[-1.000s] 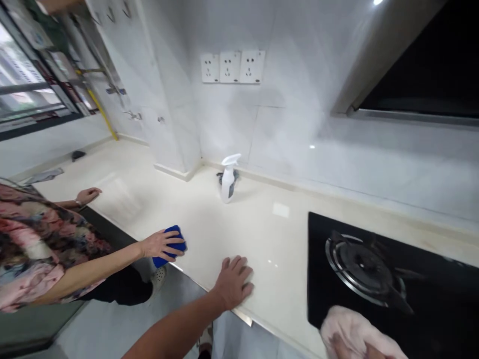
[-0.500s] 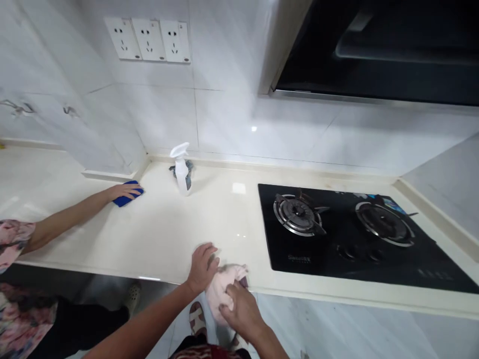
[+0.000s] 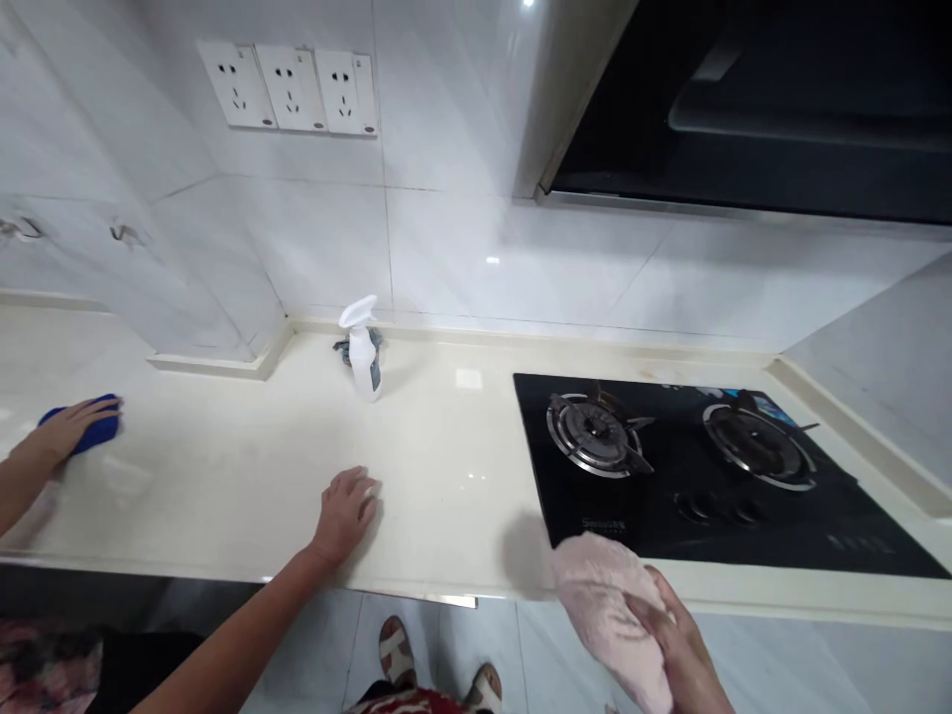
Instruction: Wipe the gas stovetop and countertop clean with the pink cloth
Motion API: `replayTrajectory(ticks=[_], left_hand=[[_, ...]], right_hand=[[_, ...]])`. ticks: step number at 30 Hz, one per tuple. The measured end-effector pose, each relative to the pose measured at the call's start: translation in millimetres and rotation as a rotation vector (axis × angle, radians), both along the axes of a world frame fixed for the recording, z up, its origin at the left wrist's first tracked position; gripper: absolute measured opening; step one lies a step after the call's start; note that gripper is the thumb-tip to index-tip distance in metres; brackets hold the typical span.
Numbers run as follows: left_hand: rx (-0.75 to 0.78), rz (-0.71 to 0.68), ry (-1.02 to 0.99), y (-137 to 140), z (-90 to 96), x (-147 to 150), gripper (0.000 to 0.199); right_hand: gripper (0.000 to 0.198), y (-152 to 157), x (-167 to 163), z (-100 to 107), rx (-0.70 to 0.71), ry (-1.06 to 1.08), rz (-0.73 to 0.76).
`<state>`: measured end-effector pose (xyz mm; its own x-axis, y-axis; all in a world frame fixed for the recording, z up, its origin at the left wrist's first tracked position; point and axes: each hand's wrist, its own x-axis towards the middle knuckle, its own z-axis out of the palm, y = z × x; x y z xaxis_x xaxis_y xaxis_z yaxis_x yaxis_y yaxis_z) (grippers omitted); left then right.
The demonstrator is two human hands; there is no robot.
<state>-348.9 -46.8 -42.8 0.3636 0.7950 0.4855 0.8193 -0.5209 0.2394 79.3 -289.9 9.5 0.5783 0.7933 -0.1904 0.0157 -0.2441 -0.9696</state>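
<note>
My left hand rests on the cream countertop, fingers loosely spread and nothing in it. A folded pale pink cloth is gripped in my right hand, held up over the counter's front edge by the stove's near left corner. The black gas stove, with two burners, lies just beyond the cloth. Toward the wall, a white spray bottle stands upright with a dark grey rag behind it, apart from both hands.
At the far left a co-worker's hand presses a blue cloth on the counter. A black range hood overhangs the stove. Three wall sockets sit above the counter. A wall column juts out at the left.
My right hand has moved right and lifted the pink cloth. My left hand has shifted left along the counter. The co-worker's hand and blue cloth have slid farther left.
</note>
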Motion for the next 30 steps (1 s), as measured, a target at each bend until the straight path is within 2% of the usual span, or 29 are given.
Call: replayTrajectory(ticks=[2,5,7,9,11,15,18,21,25,28,30], left_hand=[[-0.009,0.005,0.058,6,4.6,5,0.028],[0.005,0.01,0.119,10,8.1,10,0.028],[0.024,0.01,0.137,10,8.5,10,0.029],[0.037,0.009,0.133,9,8.7,10,0.028],[0.043,0.009,0.12,8,9.2,10,0.027],[0.039,0.013,0.104,7,10.7,12,0.026],[0.03,0.01,0.092,6,11.1,12,0.027],[0.043,0.008,0.103,7,11.1,11,0.027],[0.064,0.008,0.112,8,10.7,11,0.027],[0.069,0.005,0.118,10,10.0,11,0.027],[0.071,0.007,0.121,10,9.3,11,0.027]], right_hand=[[0.068,33,-10,-1,0.012,-0.084,0.102],[0.057,67,-30,-20,-0.075,-0.398,0.17],[0.057,75,-40,-37,-0.111,-0.601,0.105],[0.066,75,-49,-51,-0.069,-0.743,-0.02],[0.074,75,-58,-58,-0.044,-0.875,-0.083],[0.074,90,-82,-59,-0.195,-1.112,0.084],[0.075,106,-99,-60,-0.261,-1.215,0.076],[0.067,105,-113,-64,-0.161,-1.189,0.057],[0.057,84,-138,-69,0.007,-0.984,0.143],[0.052,74,-164,-63,0.107,-0.721,0.239],[0.051,75,-177,-53,0.119,-0.433,0.271]])
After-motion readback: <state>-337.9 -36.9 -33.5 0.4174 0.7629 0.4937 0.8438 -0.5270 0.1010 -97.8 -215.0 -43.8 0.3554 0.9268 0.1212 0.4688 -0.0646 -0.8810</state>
